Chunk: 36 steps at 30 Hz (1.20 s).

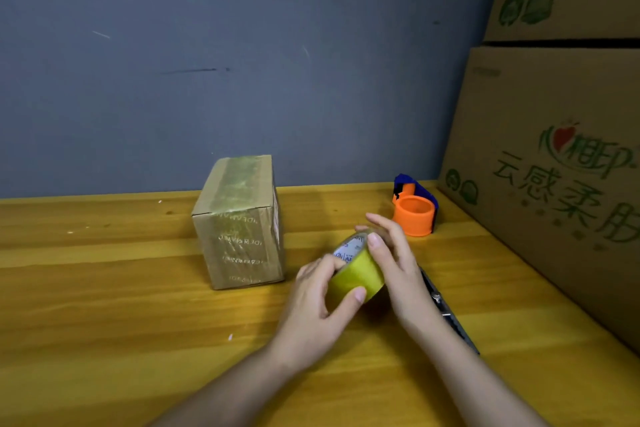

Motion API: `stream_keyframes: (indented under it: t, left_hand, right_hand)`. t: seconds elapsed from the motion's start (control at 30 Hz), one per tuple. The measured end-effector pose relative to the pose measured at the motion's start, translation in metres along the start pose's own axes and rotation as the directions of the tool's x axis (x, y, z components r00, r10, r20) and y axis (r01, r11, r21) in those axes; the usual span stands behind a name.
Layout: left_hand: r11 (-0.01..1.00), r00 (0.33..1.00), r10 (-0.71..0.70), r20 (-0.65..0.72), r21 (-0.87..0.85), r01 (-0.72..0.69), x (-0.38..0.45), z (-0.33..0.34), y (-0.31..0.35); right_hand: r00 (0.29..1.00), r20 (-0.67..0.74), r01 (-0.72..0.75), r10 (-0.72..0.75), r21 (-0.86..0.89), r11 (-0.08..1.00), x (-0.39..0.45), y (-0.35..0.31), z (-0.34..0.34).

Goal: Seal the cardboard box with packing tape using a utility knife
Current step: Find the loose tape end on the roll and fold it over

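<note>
Grey-blue wall (pixel 242 45) at back, scuffed with a few dark and pale marks. Wooden table (pixel 104 305) below it, yellow-brown planks, a few white specks on top.

Landmark: the small cardboard box (pixel 239 222), standing on the table close to the wall, left of centre. All places given from it.

2 large printed cartons (pixel 554 166), stacked 1 on the other, well to the right of the box, filling the right edge of view. Green lettering and a red heart mark on the lower one.

The box itself: closed, a glossy yellowish strip of tape down its top and front face, faint reversed lettering showing on the front.

Tape dispenser (pixel 414 208), orange drum with blue body, right of the box and near the wall, at the foot of the lower carton.

Roll of packing tape (pixel 358 270), yellow-green, printed core, held above the table to the right of the box and nearer the camera, apart from it.

Left hand (pixel 311 302) grips the roll from its near side, thumb across the outer winding, fingers curled at the rim.

Right hand (pixel 394 263) holds the roll's far side, thumb on its upper edge, fingers extended behind it.

Utility knife (pixel 446 312), dark, lies on the table further right of the box, partly hidden beneath the right wrist.
</note>
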State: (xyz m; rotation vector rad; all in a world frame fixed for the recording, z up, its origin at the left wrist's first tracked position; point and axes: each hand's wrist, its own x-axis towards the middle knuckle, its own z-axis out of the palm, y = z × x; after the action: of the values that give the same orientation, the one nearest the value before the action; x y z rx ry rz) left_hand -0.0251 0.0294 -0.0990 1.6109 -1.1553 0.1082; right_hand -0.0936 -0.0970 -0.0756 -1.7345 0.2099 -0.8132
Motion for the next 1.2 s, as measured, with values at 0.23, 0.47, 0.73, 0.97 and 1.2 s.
stream_keyframes:
  t: [0.23,0.47,0.73,0.97,1.2]
  left_hand:
    - [0.979,0.999,-0.049,-0.004,-0.200,0.047,0.006,-0.005,-0.001]
    - [0.981,0.997,-0.055,0.061,-0.182,0.066,0.005,-0.001,-0.002]
    - [0.918,0.985,-0.082,0.155,-0.373,0.135,0.003,-0.004,0.004]
    - [0.867,0.982,-0.156,0.107,-0.462,0.188,0.004,-0.003,0.006]
    - [0.794,0.971,-0.211,0.110,-0.560,0.236,0.004,0.000,0.010]
  right_hand:
    - [0.998,0.012,-0.055,0.054,0.116,0.992,0.000,0.001,0.006]
    - [0.993,-0.082,0.083,-0.084,-0.017,0.996,-0.003,-0.004,0.013]
    - [0.997,-0.069,-0.025,0.026,0.028,0.999,0.000,0.003,0.016]
    - [0.994,0.031,0.107,-0.103,-0.155,0.982,-0.009,0.003,0.012]
    - [0.989,0.106,0.123,-0.107,-0.167,0.978,-0.010,0.003,0.013]
